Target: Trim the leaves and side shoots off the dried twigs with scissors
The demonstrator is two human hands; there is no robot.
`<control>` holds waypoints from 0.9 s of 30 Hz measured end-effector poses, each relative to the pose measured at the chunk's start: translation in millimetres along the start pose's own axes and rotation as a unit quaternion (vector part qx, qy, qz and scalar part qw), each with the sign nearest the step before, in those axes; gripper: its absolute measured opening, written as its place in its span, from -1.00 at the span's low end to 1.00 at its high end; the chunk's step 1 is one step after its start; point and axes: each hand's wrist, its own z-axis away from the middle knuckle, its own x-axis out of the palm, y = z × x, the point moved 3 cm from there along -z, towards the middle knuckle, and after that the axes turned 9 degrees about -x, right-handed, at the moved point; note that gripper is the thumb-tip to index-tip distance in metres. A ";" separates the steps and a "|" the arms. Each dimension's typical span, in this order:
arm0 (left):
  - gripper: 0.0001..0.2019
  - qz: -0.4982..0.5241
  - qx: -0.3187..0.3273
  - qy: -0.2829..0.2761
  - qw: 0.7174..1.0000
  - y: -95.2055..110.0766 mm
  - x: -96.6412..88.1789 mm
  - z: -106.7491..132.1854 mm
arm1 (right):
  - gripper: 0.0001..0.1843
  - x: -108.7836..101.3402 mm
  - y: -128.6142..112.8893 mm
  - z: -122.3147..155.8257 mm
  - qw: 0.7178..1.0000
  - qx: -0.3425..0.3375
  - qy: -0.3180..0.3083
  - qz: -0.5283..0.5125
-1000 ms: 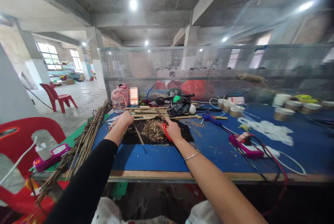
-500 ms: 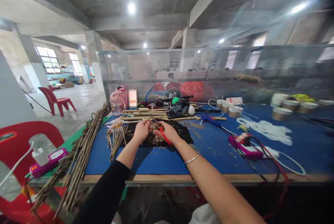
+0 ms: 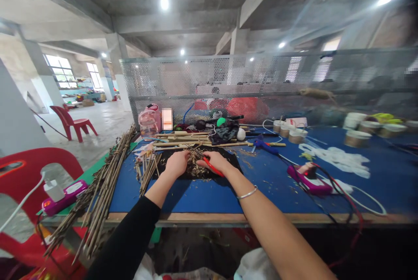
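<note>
My right hand (image 3: 216, 161) is closed around a red-handled hand tool (image 3: 214, 167). Its dark metal end points up and left; whether it is scissors or pliers is not clear. Facing it, my left hand (image 3: 176, 163) has its fingers pinched over the wood chips (image 3: 197, 169); anything between them is too small or hidden to name. Those chips and bits of twig are piled on a black cloth (image 3: 233, 164) under both hands. Short cut sticks (image 3: 148, 173) lie just left of the cloth.
A bundle of long dry twigs (image 3: 107, 184) overhangs the table's left edge. Bamboo sticks (image 3: 183, 139) lie behind the cloth, near a blue glue gun (image 3: 265, 147). Purple power strips (image 3: 308, 180) with trailing cables, paper cups (image 3: 297, 135) and white cord (image 3: 336, 158) are around. Mesh panel (image 3: 183, 84) stands behind.
The tool's end has dropped lower into the chips, and its handle has swung slightly right with my right hand. My left hand stays nearly in place. The view has shifted slightly.
</note>
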 end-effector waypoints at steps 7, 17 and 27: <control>-0.68 -0.023 -0.013 -0.023 0.999 -3.8 7.3 -1.2 | -0.51 3.5 3.3 0.9 0.999 -0.004 -0.026 0.029; -0.71 0.159 -0.062 0.006 0.985 -10.6 1.3 -19.8 | -0.55 1.7 1.0 1.1 0.999 0.018 0.033 0.029; -0.75 0.566 -0.143 0.007 0.812 -10.8 23.5 -27.4 | -0.63 -4.2 6.8 6.6 0.988 0.036 0.137 0.055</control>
